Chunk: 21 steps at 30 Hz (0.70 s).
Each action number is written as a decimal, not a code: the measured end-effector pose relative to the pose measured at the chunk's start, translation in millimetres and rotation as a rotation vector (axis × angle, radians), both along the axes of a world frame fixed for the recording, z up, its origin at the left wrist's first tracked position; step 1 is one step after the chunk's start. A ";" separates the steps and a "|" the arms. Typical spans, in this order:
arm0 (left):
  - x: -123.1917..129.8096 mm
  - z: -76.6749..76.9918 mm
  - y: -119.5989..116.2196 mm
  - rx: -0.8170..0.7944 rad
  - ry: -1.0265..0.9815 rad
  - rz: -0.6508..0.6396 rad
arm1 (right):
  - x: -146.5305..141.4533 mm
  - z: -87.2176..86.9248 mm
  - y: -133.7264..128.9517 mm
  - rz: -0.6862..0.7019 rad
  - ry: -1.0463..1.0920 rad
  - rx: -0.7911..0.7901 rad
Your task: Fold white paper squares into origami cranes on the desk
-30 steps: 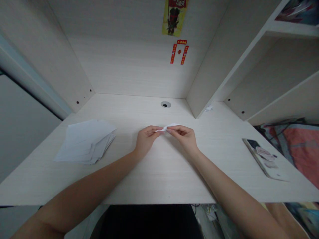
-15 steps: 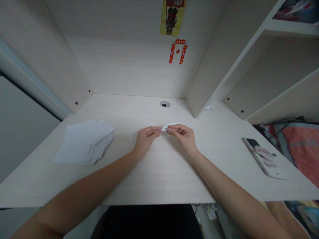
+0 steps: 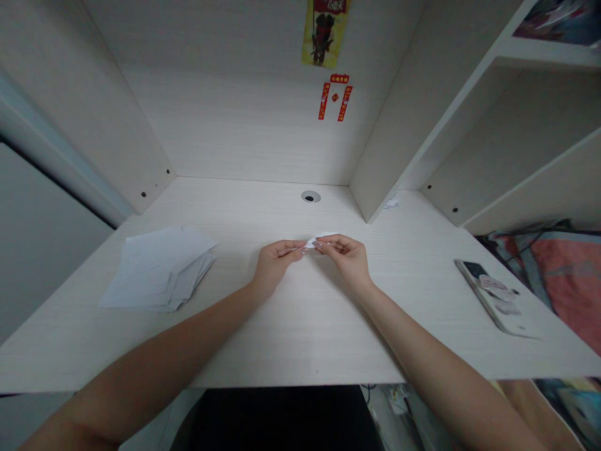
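A small piece of folded white paper (image 3: 312, 242) is held over the middle of the desk, between both hands. My left hand (image 3: 278, 259) pinches its left end between thumb and fingers. At the other end, my right hand (image 3: 346, 255) grips the paper in a closed pinch, and its fingers hide much of it. The fingertips of the two hands almost meet. To the left lies a loose stack of white paper sheets (image 3: 150, 266), apart from the hands.
A phone (image 3: 495, 297) in a light case lies at the right of the pale desk (image 3: 300, 351). A round cable hole (image 3: 310, 196) sits near the back panel. An upright divider (image 3: 399, 125) stands right of it. Reddish fabric (image 3: 570, 275) is beyond the right edge.
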<state>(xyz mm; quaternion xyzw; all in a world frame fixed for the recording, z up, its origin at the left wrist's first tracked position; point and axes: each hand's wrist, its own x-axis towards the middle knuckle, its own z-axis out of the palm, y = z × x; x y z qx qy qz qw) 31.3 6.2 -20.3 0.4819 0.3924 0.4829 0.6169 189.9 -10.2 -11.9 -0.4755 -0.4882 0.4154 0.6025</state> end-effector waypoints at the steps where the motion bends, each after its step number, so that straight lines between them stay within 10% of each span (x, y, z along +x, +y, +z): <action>1: -0.2 -0.2 0.1 -0.001 0.001 -0.001 | -0.1 0.1 0.2 -0.002 0.000 -0.002; 21: 1.8 1.2 -6.0 0.044 0.020 -0.032 | 2.8 2.3 1.3 -0.017 -0.058 -0.004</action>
